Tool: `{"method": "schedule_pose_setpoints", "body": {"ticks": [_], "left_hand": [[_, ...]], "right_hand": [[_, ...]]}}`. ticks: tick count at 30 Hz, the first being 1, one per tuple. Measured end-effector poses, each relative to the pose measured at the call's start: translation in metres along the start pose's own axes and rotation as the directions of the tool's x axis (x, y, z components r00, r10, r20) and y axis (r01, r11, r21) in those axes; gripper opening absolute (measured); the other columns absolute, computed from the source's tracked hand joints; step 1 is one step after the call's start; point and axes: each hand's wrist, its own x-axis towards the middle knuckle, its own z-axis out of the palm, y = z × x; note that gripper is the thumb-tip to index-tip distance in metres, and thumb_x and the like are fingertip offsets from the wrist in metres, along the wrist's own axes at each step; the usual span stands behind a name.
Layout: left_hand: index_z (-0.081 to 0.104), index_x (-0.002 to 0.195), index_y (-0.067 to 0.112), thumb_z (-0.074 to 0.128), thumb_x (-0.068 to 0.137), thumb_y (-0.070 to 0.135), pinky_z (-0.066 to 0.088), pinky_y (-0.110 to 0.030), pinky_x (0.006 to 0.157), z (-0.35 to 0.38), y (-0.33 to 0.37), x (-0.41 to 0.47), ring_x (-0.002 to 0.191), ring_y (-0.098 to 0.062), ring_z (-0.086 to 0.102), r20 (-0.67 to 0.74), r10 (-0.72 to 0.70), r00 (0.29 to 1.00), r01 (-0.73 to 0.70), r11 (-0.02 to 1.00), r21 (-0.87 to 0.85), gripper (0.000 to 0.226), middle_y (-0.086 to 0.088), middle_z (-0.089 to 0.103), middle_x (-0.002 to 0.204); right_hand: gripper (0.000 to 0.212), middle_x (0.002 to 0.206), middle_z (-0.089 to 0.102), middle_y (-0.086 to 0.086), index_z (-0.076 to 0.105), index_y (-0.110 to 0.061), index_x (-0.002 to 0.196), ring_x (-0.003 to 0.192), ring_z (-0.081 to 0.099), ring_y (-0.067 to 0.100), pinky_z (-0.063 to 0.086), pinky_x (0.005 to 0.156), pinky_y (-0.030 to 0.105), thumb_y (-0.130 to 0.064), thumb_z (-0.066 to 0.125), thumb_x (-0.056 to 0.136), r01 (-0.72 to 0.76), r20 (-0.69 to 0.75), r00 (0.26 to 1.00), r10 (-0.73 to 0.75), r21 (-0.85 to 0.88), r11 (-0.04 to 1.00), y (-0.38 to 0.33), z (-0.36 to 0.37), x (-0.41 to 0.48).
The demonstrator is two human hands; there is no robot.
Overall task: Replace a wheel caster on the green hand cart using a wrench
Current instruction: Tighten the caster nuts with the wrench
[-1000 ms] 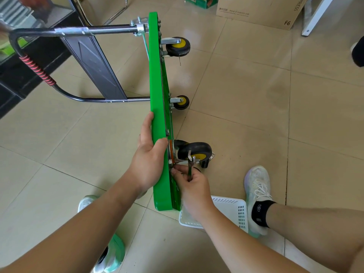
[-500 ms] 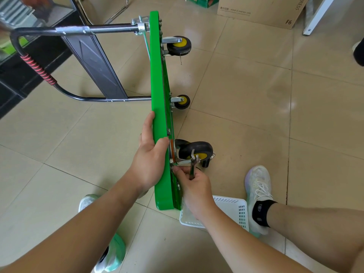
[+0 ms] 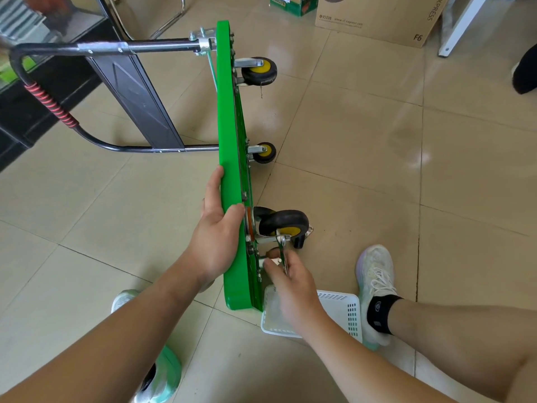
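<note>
One cart, rigid, likely tippy on edge: your left hand clasps its rim, right hand grips the wrench.

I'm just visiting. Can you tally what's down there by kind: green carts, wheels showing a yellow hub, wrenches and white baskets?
Green cart: 1
Yellow-hubbed wheels: 3
Wrench: 1
White basket: 1
Total: 6

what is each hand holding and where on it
The left hand grips the green cart by the upper edge of its deck, beside the near caster. The right hand holds the wrench by its handle.
</note>
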Motion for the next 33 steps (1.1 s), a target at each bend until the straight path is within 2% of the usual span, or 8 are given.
{"method": "schedule_pose_setpoints", "body": {"ticks": [3,10,13,17,21,25,29,33], "left_hand": [[0.016,0.141,0.074,0.045,0.075,0.054,0.052,-0.055,0.101,0.000,0.001,-0.001,0.119,-0.025,0.063,0.010,-0.001,1.000,0.001,1.000,-0.002,0.074,0.006,0.049,0.146],[0.016,0.142,0.072,0.045,0.079,0.052,0.053,-0.056,0.100,-0.001,0.000,-0.001,0.120,-0.026,0.063,0.022,0.010,1.000,-0.009,1.000,-0.009,0.072,0.006,0.047,0.150],[0.016,0.141,0.073,0.044,0.080,0.051,0.053,-0.056,0.100,-0.001,-0.001,-0.001,0.121,-0.025,0.063,0.026,0.013,1.000,-0.013,1.000,-0.006,0.071,0.008,0.046,0.152],[0.016,0.143,0.071,0.045,0.077,0.054,0.052,-0.056,0.102,-0.002,-0.003,0.000,0.121,-0.024,0.062,0.026,0.019,0.999,-0.019,1.000,-0.009,0.074,0.009,0.048,0.150],[0.016,0.145,0.069,0.044,0.078,0.053,0.051,-0.056,0.103,-0.001,-0.004,0.001,0.121,-0.024,0.062,0.025,0.027,0.999,-0.027,1.000,-0.005,0.074,0.009,0.049,0.149],[0.016,0.143,0.071,0.044,0.077,0.054,0.051,-0.055,0.103,-0.001,-0.004,0.002,0.122,-0.024,0.061,0.028,0.028,0.999,-0.028,1.000,-0.004,0.074,0.008,0.047,0.152],[0.016,0.141,0.073,0.044,0.076,0.055,0.049,-0.055,0.105,-0.001,-0.004,0.002,0.124,-0.024,0.060,0.018,0.029,0.999,-0.029,1.000,-0.003,0.073,0.008,0.045,0.153],[0.015,0.140,0.074,0.044,0.075,0.055,0.051,-0.057,0.102,-0.002,-0.003,0.002,0.118,-0.027,0.063,0.015,0.014,1.000,-0.014,1.000,0.004,0.074,0.004,0.050,0.146]], "right_hand": [[0.026,0.066,0.051,-0.016,0.053,-0.017,0.101,0.067,0.044,0.010,0.037,0.067,0.024,-0.038,0.050,0.086,-0.018,0.053,0.998,0.019,-0.014,1.000,0.016,-0.016,-0.010],[0.015,0.086,0.057,0.002,0.055,-0.031,0.099,0.079,0.050,0.018,0.039,0.073,0.034,-0.028,0.043,0.106,-0.056,0.129,0.988,0.087,-0.231,0.971,0.043,-0.008,-0.008],[0.016,0.096,0.066,-0.004,0.057,-0.028,0.106,0.090,0.062,0.018,0.048,0.081,0.033,-0.023,0.042,0.107,-0.076,0.117,0.988,0.100,-0.191,0.979,0.044,0.001,-0.001],[0.015,0.089,0.064,-0.011,0.057,-0.023,0.103,0.082,0.059,0.006,0.046,0.077,0.029,-0.024,0.042,0.104,-0.092,0.116,0.988,0.102,-0.084,0.992,0.045,0.010,0.002],[0.018,0.080,0.064,-0.019,0.058,-0.029,0.096,0.080,0.057,0.009,0.045,0.076,0.032,-0.035,0.042,0.092,-0.123,0.101,0.987,0.122,-0.005,0.992,0.046,0.016,0.001],[0.019,0.093,0.069,-0.009,0.062,-0.040,0.096,0.092,0.064,0.020,0.051,0.082,0.039,-0.040,0.043,0.093,-0.158,0.091,0.982,0.165,-0.077,0.984,0.039,0.013,-0.005],[0.017,0.067,0.060,-0.016,0.063,-0.033,0.099,0.062,0.050,0.007,0.039,0.062,0.027,-0.030,0.047,0.104,-0.196,0.082,0.976,0.203,-0.085,0.977,0.024,0.008,-0.015],[0.018,0.059,0.047,-0.005,0.060,-0.010,0.105,0.046,0.034,0.007,0.026,0.048,0.023,-0.023,0.048,0.106,-0.329,0.130,0.938,0.320,0.049,0.943,-0.001,0.007,-0.030]]}}
